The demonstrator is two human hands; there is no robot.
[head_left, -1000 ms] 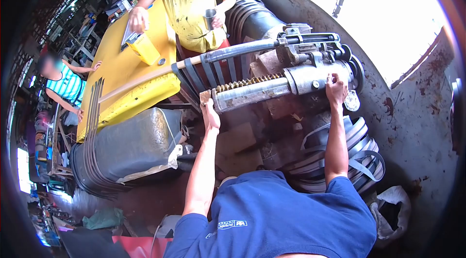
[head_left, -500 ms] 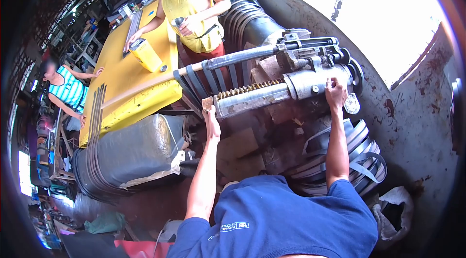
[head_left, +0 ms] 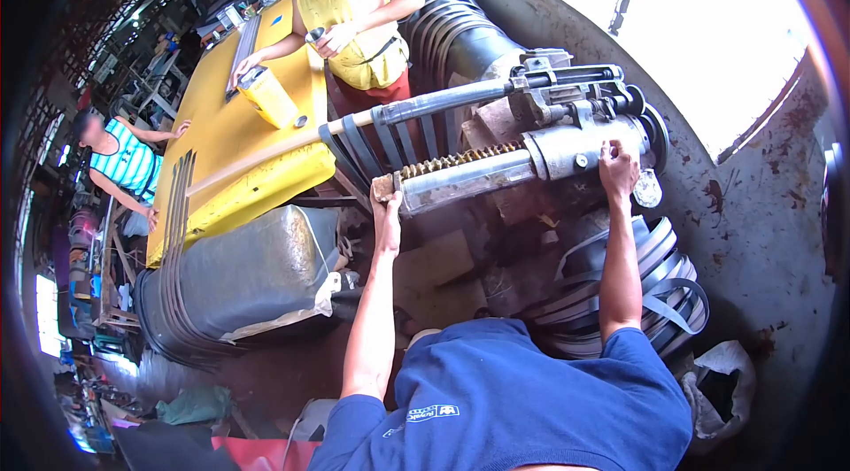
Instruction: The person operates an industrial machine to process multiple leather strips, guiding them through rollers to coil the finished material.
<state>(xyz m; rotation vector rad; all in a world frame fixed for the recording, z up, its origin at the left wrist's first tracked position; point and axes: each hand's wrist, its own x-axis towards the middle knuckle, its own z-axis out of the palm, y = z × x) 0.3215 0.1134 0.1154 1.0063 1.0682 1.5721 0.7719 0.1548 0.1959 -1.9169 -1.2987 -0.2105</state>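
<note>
A heavy metal machine [head_left: 553,154] lies in front of me, with a long smooth arm [head_left: 465,184] and a brass-coloured screw [head_left: 456,161] along its top. My left hand [head_left: 387,216] is closed around the arm's left end, at a worn, rust-brown block [head_left: 384,187]. At the machine's thick housing, my right hand [head_left: 619,173] rests with curled fingers; what they grip, if anything, is hidden. Above the arm runs a roller [head_left: 443,104], with dark straps [head_left: 387,145] looped over it.
Beyond the machine, a co-worker in yellow [head_left: 354,19] holds a metal cup [head_left: 315,35] and touches a yellow can [head_left: 267,97] on a yellow-topped table [head_left: 230,170]. Another person [head_left: 124,148] stands at left. Coiled strips [head_left: 655,281] lie below my right arm; a wrapped dark bundle [head_left: 239,267] is at left.
The co-worker's metal cup has tilted and moved slightly left. Both my hands keep their places on the machine; the whole view has shifted a little.
</note>
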